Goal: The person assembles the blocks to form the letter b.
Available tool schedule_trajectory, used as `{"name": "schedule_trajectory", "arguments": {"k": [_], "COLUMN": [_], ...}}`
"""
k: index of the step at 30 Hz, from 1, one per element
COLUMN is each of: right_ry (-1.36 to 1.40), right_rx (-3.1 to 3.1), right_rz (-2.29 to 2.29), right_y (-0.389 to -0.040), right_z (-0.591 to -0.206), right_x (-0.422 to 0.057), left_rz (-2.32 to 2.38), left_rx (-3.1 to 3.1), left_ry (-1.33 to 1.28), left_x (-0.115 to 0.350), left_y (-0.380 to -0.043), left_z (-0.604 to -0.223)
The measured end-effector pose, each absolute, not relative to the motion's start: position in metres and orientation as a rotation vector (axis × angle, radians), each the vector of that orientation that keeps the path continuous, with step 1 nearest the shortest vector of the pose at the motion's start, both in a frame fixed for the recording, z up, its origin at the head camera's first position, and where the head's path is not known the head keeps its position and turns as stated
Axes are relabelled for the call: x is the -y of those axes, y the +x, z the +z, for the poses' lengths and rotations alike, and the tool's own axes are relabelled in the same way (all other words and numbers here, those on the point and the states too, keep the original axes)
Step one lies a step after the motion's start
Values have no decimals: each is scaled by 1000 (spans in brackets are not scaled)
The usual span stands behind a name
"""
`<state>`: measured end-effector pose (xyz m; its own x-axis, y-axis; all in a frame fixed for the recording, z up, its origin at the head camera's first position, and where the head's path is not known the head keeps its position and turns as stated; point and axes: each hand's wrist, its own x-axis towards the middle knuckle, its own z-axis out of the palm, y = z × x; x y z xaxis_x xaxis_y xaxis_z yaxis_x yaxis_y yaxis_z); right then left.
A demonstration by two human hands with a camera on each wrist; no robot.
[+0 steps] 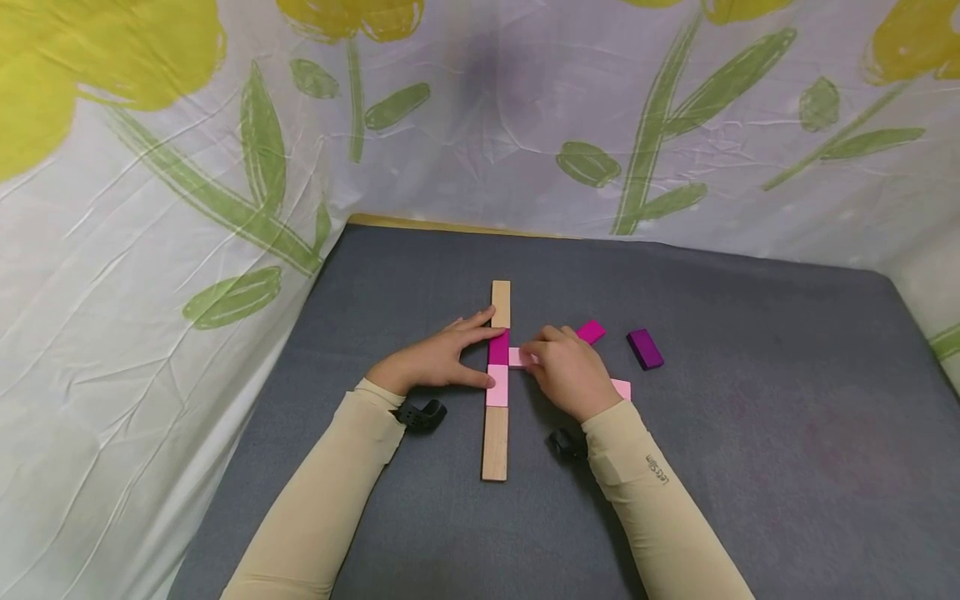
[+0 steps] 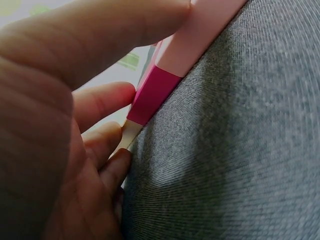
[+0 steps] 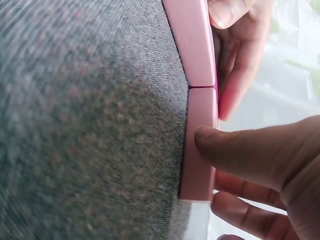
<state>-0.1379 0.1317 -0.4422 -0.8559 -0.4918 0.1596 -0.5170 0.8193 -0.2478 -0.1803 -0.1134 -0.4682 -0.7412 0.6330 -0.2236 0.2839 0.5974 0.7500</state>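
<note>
A straight row of blocks lies flat on the dark grey cloth: a far wooden block [image 1: 500, 300], a magenta block [image 1: 498, 350], a light pink block [image 1: 497, 397] and a near wooden block [image 1: 495, 446]. From the left, my left hand [image 1: 442, 354] touches the row with spread, fairly straight fingers, its thumb at the light pink block. My right hand [image 1: 566, 371] pinches another light pink block [image 3: 201, 112] between thumb and fingers. That block lies crosswise, its end against the row's right side. In the head view the right hand covers part of it.
Beyond the right hand lies a loose magenta block [image 1: 592, 331], with a purple block [image 1: 646, 349] farther right. Another light pink block [image 1: 622, 389] shows partly beside the right wrist. A floral sheet [image 1: 495, 167] hangs behind the table.
</note>
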Motion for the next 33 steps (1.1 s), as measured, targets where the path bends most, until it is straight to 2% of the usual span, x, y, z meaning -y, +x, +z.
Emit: {"name": "schedule_trajectory", "arguments": {"k": [15,33], "right_ry": [723,559], "right_rx": [2933,2988], "right_rz": [503,508], "right_y": [-141,-150], "right_z": [-429,-435], "right_x": [-155,-186], "left_rz": [983,990], "left_rx": [-2351,-2340], "left_ry": [745,740], "left_x": [115,115], "left_y": [-182,-180], "left_z": [-468,-469]}}
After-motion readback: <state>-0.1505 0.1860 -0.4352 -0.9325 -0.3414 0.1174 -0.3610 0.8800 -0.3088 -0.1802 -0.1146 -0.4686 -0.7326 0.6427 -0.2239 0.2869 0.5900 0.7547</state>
